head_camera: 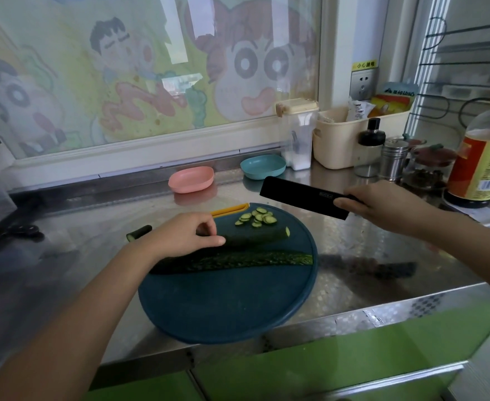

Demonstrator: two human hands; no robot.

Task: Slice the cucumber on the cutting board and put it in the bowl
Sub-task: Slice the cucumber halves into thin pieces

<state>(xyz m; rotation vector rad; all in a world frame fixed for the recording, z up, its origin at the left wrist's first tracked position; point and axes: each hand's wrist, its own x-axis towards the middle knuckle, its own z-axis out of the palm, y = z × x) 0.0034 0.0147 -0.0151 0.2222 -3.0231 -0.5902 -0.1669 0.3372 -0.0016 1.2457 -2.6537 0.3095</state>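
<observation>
While left hand (186,235) pins cucumber (255,236) steady on cutting board (223,308), fingers (206,227) curled clear of blade, right hand (382,205) grips raised knife (301,195), poised for next slice.

Soft daylight, possibly window-lit; warped edges.

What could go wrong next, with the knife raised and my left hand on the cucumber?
The thumb of the left hand lies along the cucumber piece toward its cut end; the knife in the right hand could nick it. The slices sit near the far rim of the cutting board and might get pushed off onto the counter.
</observation>
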